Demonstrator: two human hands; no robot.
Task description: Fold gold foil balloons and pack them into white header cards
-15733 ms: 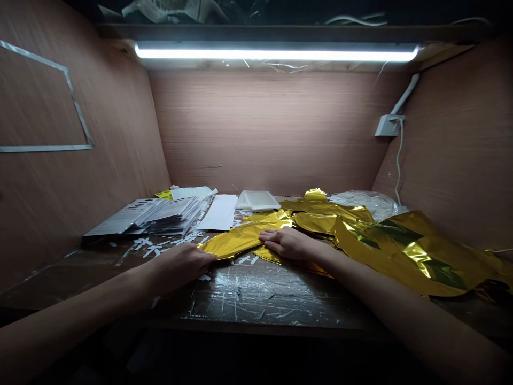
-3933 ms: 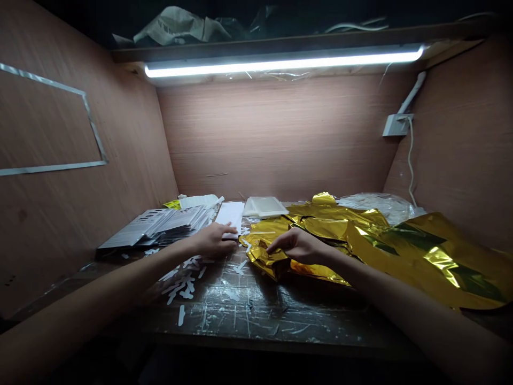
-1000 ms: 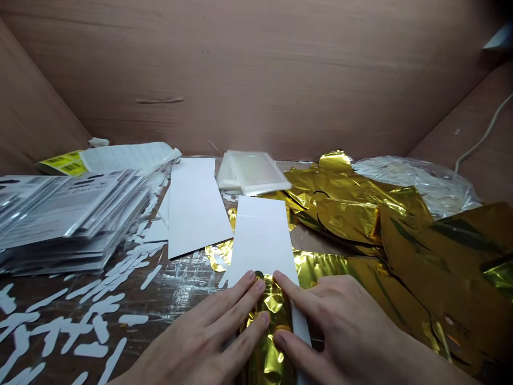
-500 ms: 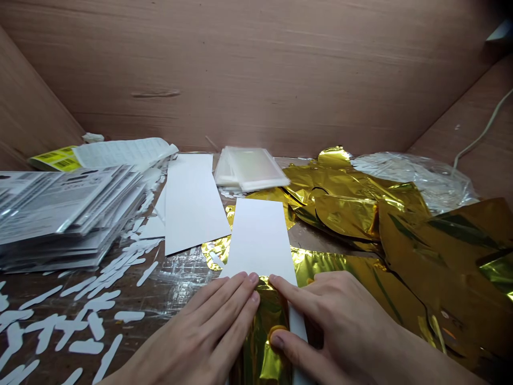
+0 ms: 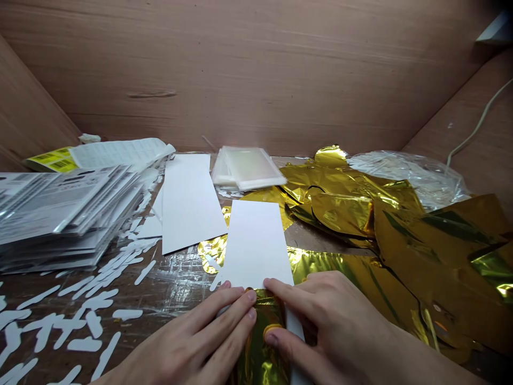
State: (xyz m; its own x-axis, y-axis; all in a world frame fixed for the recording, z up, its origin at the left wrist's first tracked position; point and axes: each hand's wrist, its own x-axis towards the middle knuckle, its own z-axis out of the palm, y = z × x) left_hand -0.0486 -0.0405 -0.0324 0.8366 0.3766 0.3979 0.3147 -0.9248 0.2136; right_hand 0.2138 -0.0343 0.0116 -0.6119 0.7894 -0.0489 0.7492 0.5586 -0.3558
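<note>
Here, between both hands and on top of a white card (image 5: 256, 243), a narrow fold of gold foil (image 5: 269, 307), mirror-bright and creased, with dark olive reflections, a straight far edge and a near end out of view. On its left side, the left hand (image 5: 192, 337), laid flat with fingers stretched and close together. On its right, the right hand (image 5: 336, 315), with forefinger at the far edge and thumb lower on the foil, well apart from each other.

Beyond the left hand, a stack of clear sleeves (image 5: 60, 208) with printed cards inside, leaning unevenly. Behind the white card, a small pile of milky clear sleeves (image 5: 256, 168), contents impossible to tell. At the back right, a clear plastic bag (image 5: 455, 184) full of small white pieces, too crumpled to make out singly.

Around these, loose gold sheets (image 5: 433, 240) to the right, a second white card (image 5: 190, 208) to the left, and white paper tabs (image 5: 86, 345) scattered across the scratched brown bench (image 5: 176, 283).
</note>
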